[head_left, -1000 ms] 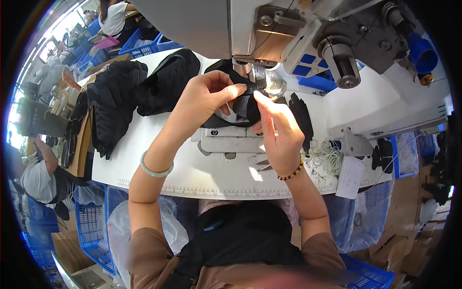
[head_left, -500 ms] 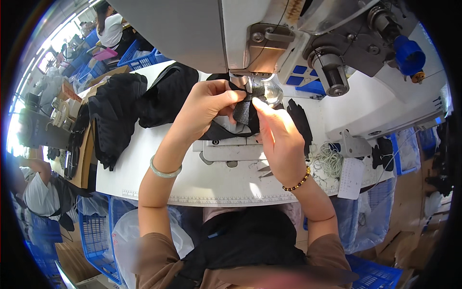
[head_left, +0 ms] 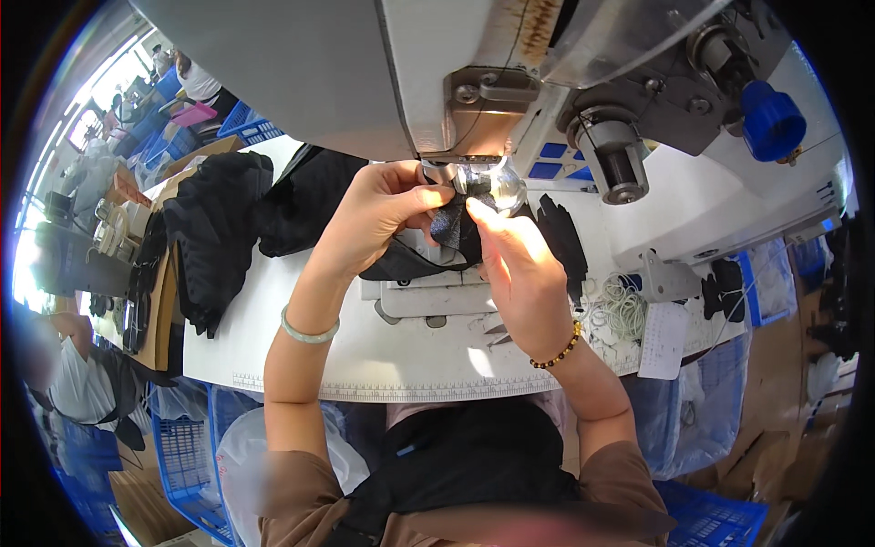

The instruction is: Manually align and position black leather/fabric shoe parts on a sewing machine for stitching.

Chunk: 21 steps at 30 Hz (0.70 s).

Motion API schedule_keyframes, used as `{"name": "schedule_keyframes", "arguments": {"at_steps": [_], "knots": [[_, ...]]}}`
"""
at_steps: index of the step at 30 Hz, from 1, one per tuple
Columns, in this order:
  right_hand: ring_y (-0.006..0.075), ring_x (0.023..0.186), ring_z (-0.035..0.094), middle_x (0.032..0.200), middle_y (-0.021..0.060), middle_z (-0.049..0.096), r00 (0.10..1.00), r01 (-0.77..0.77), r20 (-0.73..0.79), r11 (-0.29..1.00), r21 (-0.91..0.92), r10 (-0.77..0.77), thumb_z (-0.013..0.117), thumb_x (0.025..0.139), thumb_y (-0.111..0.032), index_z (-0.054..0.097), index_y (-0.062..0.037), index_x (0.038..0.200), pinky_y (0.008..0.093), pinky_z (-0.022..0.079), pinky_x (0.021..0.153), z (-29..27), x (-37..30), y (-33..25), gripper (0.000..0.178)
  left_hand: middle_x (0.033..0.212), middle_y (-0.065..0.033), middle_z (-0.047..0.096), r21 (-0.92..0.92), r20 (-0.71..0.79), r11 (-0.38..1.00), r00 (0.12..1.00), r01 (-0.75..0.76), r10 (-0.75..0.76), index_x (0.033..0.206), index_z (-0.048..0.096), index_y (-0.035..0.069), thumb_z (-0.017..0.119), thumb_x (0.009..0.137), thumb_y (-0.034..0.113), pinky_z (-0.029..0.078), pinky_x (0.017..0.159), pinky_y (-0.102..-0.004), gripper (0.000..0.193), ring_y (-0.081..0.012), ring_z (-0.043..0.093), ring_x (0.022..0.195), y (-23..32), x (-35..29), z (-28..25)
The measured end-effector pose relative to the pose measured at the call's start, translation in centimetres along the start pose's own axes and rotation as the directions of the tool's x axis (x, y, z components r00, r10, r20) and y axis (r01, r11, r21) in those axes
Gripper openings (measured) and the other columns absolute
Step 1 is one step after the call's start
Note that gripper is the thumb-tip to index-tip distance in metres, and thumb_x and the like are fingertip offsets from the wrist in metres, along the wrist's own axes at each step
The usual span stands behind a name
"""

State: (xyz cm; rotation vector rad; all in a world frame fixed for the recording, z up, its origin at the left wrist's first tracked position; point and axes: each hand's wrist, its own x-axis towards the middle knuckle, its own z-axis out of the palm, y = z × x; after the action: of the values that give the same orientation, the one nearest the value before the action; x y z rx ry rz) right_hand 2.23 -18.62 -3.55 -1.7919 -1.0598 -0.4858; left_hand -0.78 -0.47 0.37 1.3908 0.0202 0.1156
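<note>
Under the head of a sewing machine [head_left: 474, 128], both my hands pinch a piece of black fabric [head_left: 449, 226]. My left hand [head_left: 387, 208] grips its left side between thumb and fingers, close to the presser foot. Thumb and forefinger of my right hand [head_left: 521, 260] press on the fabric just right of the needle area. A clear guard [head_left: 507, 189] partly covers that spot, so the needle itself is hard to make out. More of the black cloth hangs below my fingers over the machine's bed [head_left: 428, 296].
Black garment pieces [head_left: 214, 232] are heaped at the left. On the right lie a tangle of cord [head_left: 620, 308], a paper slip [head_left: 663, 339] and a black cloth strip [head_left: 561, 239]. Small scissors [head_left: 498, 334] rest near my right wrist. Blue crates [head_left: 187, 460] stand below the table; people sit at left.
The view has shifted slightly, so the machine head sits further left and lower. Both hands keep their pinch on the black fabric at the presser foot, with little visible movement.
</note>
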Motion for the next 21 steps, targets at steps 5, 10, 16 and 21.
{"name": "schedule_keyframes", "arguments": {"at_steps": [5, 10, 16, 21], "knots": [[0.0134, 0.057, 0.054, 0.083, 0.0072, 0.056, 1.000, -0.012, -0.001, 1.000, 0.010, 0.012, 0.056, 0.084, 0.005, 0.058, -0.0049, 0.115, 0.0244, 0.046, 0.052, 0.0, 0.1, 0.3, 0.033, 0.071, -0.0032, 0.057, -0.015, -0.038, 1.000, 0.999, 0.020, -0.020, 0.086, 0.063, -0.006, 0.060, 0.084, 0.003, 0.052, 0.052, -0.0223, 0.010, -0.0077, 0.056, 0.057, -0.1, 0.1, 0.0], [0.0064, 0.058, 0.052, 0.077, 0.0042, 0.059, 0.995, -0.029, -0.095, 0.998, 0.055, 0.034, 0.057, 0.087, -0.001, 0.058, -0.0056, 0.112, 0.0199, 0.042, 0.052, 0.4, 0.1, 1.1, 0.025, 0.071, -0.0028, 0.057, -0.030, -0.061, 1.000, 0.998, 0.005, -0.007, 0.089, 0.063, -0.006, 0.059, 0.084, 0.003, 0.051, 0.051, -0.0211, 0.011, -0.0068, 0.055, 0.056, -0.5, 0.3, -0.2], [0.0037, 0.056, 0.049, 0.072, 0.0013, 0.057, 0.949, -0.254, -0.070, 0.879, 0.404, 0.306, 0.062, 0.086, -0.005, 0.046, -0.0030, 0.100, 0.0176, 0.039, 0.050, 0.8, 0.4, 0.8, 0.021, 0.072, -0.0020, 0.058, -0.056, -0.082, 0.998, 0.996, -0.028, 0.024, 0.091, 0.065, -0.005, 0.061, 0.086, 0.009, 0.050, 0.050, -0.0193, 0.015, -0.0057, 0.054, 0.055, -0.5, 0.6, 0.1], [0.0046, 0.047, 0.048, 0.062, 0.0008, 0.054, 0.957, -0.212, -0.123, 0.924, 0.318, 0.262, 0.067, 0.083, -0.011, 0.045, -0.0039, 0.091, 0.0190, 0.038, 0.044, 0.9, -0.2, 1.2, 0.024, 0.071, -0.0011, 0.057, -0.038, -0.116, 0.999, 0.993, -0.030, 0.025, 0.090, 0.065, -0.005, 0.061, 0.087, 0.011, 0.050, 0.050, -0.0189, 0.017, -0.0046, 0.052, 0.053, -0.5, 0.6, 0.2]]}}
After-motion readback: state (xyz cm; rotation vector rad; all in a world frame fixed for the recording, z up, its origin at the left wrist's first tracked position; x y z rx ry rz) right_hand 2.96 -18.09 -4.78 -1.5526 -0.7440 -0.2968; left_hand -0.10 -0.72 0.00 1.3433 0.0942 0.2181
